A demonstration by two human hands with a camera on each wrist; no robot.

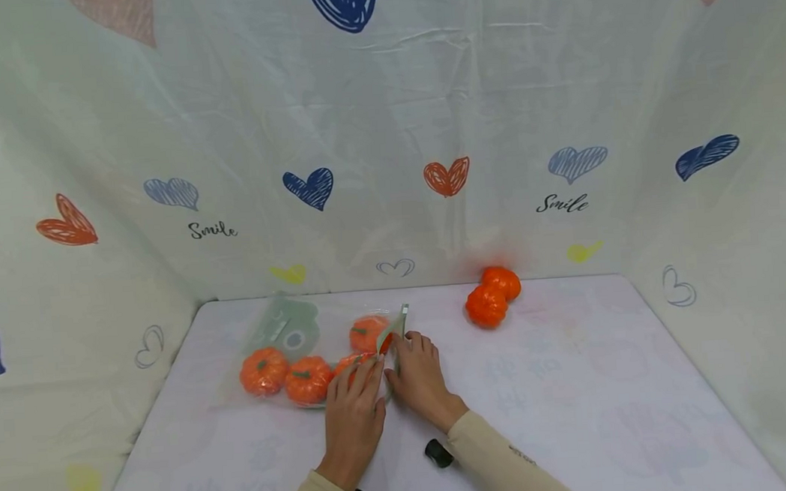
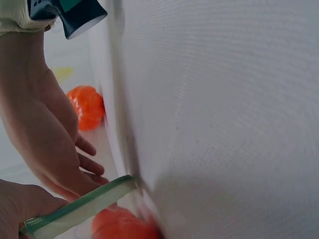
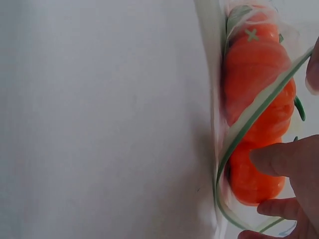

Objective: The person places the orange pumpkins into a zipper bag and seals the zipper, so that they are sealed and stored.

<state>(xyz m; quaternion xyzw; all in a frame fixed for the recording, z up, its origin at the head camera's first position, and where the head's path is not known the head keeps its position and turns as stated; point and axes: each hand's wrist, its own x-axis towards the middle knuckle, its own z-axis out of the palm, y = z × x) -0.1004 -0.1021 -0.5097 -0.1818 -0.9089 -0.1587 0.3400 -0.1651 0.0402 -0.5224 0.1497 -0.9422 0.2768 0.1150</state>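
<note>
A clear plastic bag with a green-edged mouth point(image 3: 249, 117) lies on the table, several small orange toy pumpkins point(image 1: 308, 380) inside it. My left hand point(image 1: 358, 419) pinches the bag's rim; its thumb point(image 2: 35, 201) shows against the green strip in the left wrist view. At the mouth, my right hand point(image 1: 420, 379) reaches in with fingers spread. Its thumb point(image 3: 274, 158) overlaps the nearest pumpkin point(image 3: 254, 177) in the right wrist view, and a finger lies by that pumpkin's lower end. In the head view the hands partly hide the mouth.
Two more orange pumpkins point(image 1: 487, 305) sit together near the table's back edge, right of the bag. A white sheet printed with hearts point(image 1: 446, 178) hangs behind and at both sides. The white tabletop point(image 1: 578, 399) extends to the right of the hands.
</note>
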